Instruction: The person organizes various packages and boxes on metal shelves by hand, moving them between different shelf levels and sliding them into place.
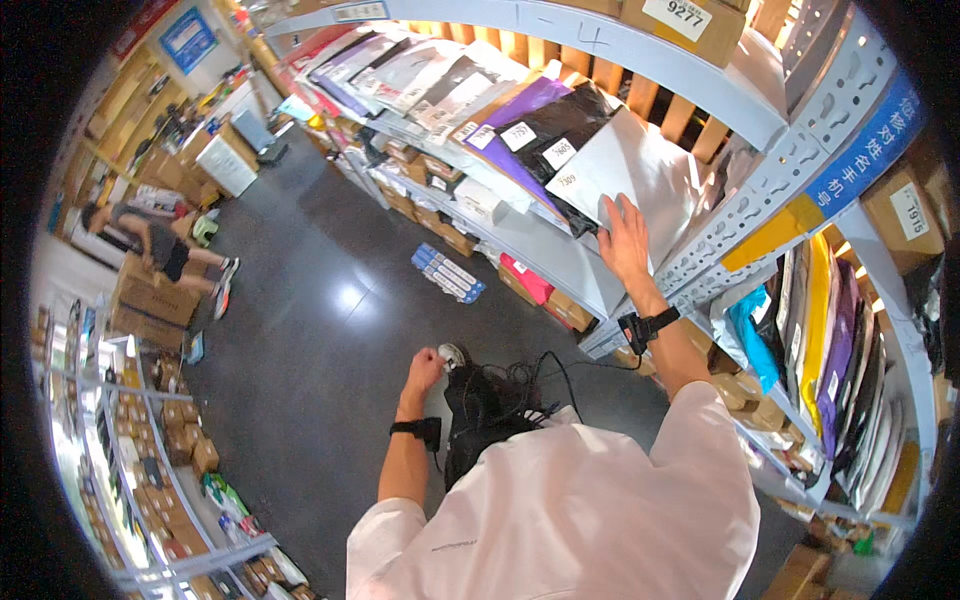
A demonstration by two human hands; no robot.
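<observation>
My right hand (626, 236) rests on the front edge of a silvery-white mailer bag (649, 161), with its fingers somewhat apart. This bag lies at the near end of a row of leaning parcels on a metal shelf. Beside it stand a black plastic mailer (589, 112) and a purple mailer (529, 101), with white labels along their front edges. Low in front of my body, my left hand (426, 370) hangs over the floor, fingers curled in and nothing visible in them. Each of my wrists wears a black strapped device (637, 332), and cables run from them.
A perforated metal rack post (720, 202) rises just right of my right hand. Further right, another rack holds upright mailers (825, 352). Blue-and-white printed sheets (448, 272) lie on the floor. Across the aisle, a person (161, 244) is beside large cartons (154, 300); parcel shelves (150, 465) stand lower left.
</observation>
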